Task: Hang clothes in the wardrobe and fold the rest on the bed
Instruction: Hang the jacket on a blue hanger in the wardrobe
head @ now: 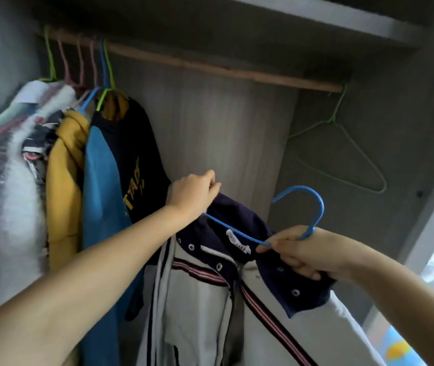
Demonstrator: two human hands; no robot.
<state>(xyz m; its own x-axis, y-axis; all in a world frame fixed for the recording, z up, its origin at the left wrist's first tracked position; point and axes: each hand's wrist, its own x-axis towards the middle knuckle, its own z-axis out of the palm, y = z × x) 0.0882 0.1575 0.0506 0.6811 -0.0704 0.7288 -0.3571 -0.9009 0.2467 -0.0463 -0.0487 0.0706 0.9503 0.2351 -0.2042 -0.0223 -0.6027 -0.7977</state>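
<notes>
Jacket (210, 294), navy and white, half-mounted on blue hanger (300, 215), below wardrobe rail (210, 66). Left hand (193, 192) pinching navy shoulder; right hand (297, 250) gripping hanger neck and collar. Step: dressing hanger. Next, likely: seat shoulder, lift hook onto rail.

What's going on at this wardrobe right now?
A person is fitting a jacket onto a blue hanger. The left hand pinches the collar; the right hand grips the hanger's neck and the jacket. It isn't on the rail yet. Other clothes hang at the left, and a green hanger hangs bare at the right.
</notes>
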